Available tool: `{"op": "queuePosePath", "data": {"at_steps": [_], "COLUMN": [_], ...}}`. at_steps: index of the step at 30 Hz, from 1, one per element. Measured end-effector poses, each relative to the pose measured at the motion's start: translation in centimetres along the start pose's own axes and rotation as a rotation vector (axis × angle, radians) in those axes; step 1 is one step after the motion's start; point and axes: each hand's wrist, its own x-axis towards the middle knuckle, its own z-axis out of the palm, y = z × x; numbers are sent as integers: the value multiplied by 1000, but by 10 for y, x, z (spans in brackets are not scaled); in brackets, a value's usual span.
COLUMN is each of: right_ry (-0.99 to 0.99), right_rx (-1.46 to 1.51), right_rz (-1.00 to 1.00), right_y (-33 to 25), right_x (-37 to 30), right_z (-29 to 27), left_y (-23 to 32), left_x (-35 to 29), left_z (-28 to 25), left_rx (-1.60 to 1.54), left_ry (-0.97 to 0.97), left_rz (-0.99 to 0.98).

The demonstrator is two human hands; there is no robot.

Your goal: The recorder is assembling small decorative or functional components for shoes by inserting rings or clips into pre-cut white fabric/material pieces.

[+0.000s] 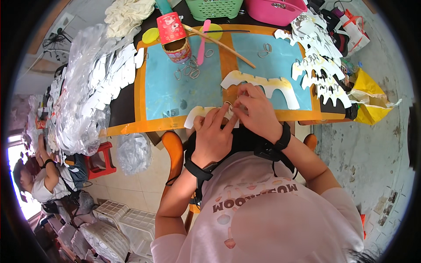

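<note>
At the table's near edge, a white scalloped cut-out piece (pixel 191 117) with yellowish smears lies under my left hand (pixel 213 136). My left fingers are closed on it, partly hiding it. My right hand (pixel 256 110) pinches a small metal ring (pixel 228 104) against the piece, thumb and forefinger together beside my left fingertips. Most of the ring is covered by the fingers. Just beyond my right hand, a second white scalloped piece (pixel 287 93) with yellow smears along its upper edge lies on the blue mat (pixel 197 90).
Loose metal rings (pixel 193 72), a pink spatula (pixel 201 51), a wooden stick (pixel 232 50) and a red cup over a tin (pixel 178 51) lie beyond my hands. White cut-outs (pixel 116 76) pile up left, more (pixel 326 65) right. Baskets (pixel 215 9) stand behind. A co-worker (pixel 50 175) sits far left.
</note>
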Motion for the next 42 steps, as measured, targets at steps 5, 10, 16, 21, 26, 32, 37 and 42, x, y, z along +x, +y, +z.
{"op": "queuePosePath", "data": {"at_steps": [5,10,16,21,26,32,37,42], "right_ry": [41,57,21,100,166,117,94,118], "right_rx": [82,166,-44,-6,95,257,351,203], "right_rz": [32,71,-35,-38,-11,21,212,116], "right_y": [7,-4,-5,-3,-1,6,-5,8], "right_x": [-4,-1,0,-11,-24,-25,-9,-8], "right_z": [8,0,3,11,19,8,3,17], "left_y": [-2,-6,-6,-2,-3,0,1,0], "left_x": [0,-1,-4,4,1,0,0,-2], "left_z": [1,-3,-3,-8,-7,-4,-2,0], "left_rx": [-73,-54,-99,-51,-39,16,75,104], "left_ry": [15,-3,-26,1,-7,-14,-17,-15], "left_rz": [-14,11,-43,-85,-65,-58,-37,-24]}}
